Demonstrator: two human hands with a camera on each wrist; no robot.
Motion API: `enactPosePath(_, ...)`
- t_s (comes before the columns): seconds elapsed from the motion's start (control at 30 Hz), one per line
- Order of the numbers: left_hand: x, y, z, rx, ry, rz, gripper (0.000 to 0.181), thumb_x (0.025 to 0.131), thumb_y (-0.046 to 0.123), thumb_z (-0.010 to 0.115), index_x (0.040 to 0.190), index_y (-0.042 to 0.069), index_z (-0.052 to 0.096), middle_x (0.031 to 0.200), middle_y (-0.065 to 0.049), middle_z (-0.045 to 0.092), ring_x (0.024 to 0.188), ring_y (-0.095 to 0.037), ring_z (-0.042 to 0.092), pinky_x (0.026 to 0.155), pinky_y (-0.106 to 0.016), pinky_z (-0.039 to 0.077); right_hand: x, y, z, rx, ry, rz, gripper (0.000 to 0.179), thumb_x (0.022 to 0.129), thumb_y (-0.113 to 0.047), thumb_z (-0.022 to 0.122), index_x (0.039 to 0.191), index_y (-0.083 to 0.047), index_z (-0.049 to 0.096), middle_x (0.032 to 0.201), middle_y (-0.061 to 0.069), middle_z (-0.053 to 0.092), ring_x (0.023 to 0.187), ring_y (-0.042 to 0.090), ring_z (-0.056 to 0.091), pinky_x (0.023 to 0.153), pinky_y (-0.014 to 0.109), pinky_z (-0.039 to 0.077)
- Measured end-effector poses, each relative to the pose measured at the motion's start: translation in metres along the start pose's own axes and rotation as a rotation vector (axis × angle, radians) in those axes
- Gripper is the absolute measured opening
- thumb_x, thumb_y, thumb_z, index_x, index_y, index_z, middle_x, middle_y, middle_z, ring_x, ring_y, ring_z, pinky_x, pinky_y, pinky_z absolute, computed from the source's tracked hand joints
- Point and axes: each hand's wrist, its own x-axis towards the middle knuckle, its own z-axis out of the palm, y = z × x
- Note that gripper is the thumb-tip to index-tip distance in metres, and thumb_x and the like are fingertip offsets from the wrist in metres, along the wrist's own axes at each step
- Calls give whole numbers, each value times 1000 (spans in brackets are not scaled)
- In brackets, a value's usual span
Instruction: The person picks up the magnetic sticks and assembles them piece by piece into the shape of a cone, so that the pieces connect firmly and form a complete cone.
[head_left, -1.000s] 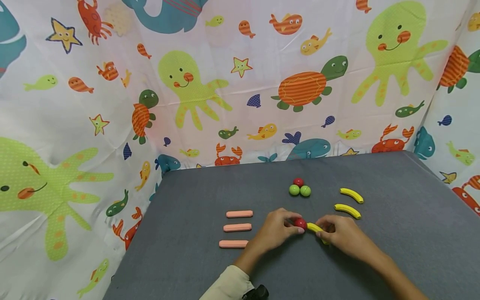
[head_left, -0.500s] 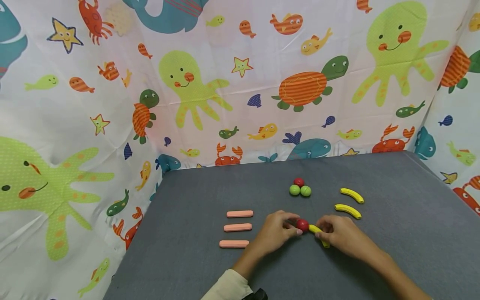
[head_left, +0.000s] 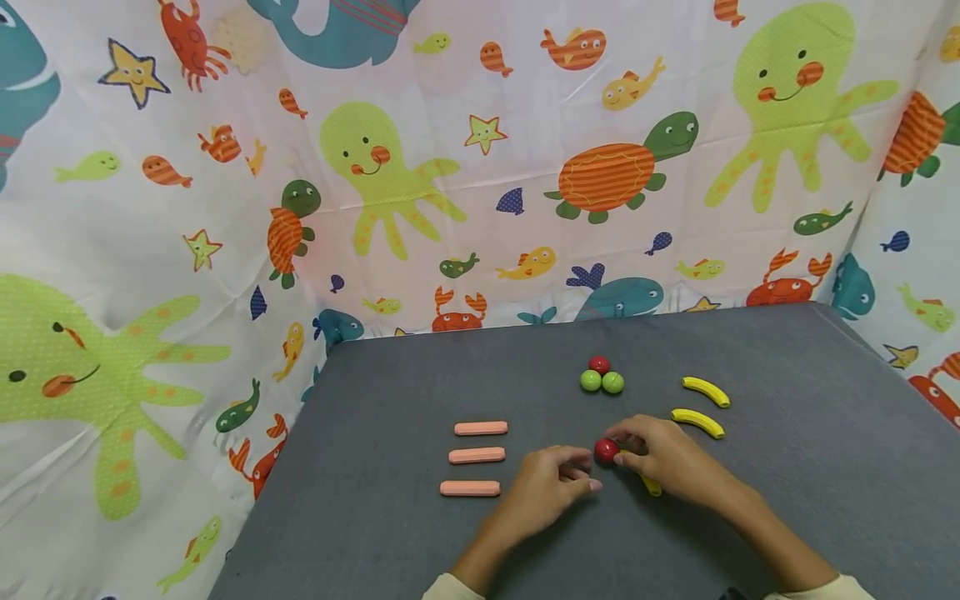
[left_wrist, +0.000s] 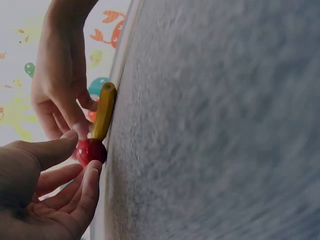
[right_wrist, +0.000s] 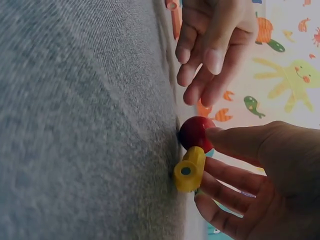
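A red ball (head_left: 607, 451) lies on the grey cloth, against the end of a yellow toy banana (head_left: 651, 485) partly covered by my right hand. My right hand (head_left: 663, 454) is at the ball, thumb on its near right side and index finger at its far side, pinching it. In the right wrist view the thumb rests on the ball (right_wrist: 195, 132), and the other fingers lie beside the banana (right_wrist: 189, 172). My left hand (head_left: 551, 487) is just left of the ball with its fingers loosely bent and nothing between them; a small gap separates it from the ball.
Several pink sticks, such as the middle one (head_left: 477, 455), lie in a column on the left. Behind are two green balls (head_left: 612, 382) touching another red ball (head_left: 599, 365). Two more toy bananas (head_left: 697, 422) lie at the right. A printed curtain (head_left: 495, 167) hangs behind the table.
My left hand has let go of the red ball and drawn back left and nearer. My right hand has shifted from the banana to the ball. The ball has moved slightly right.
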Motion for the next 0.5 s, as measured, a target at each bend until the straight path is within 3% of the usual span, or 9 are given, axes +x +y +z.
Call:
enactPosePath(0.3,-3,3,0,-49,-29,-18,33,93,19,84,120,2,78,108,-4,80,87,4,70,77,-16,57,3,0,4,-3,7,-37,27,96,-15,79,122,-8,76,106,0,72,80,8,61,68,25,52)
enactPosePath(0.5,-5,3,3,-43,-88,-41,32,90,17,87,117,2,78,102,3,80,84,6,69,76,-15,56,2,-2,8,-25,23,-44,27,96,-15,79,122,-9,77,105,-1,72,81,6,60,69,25,52)
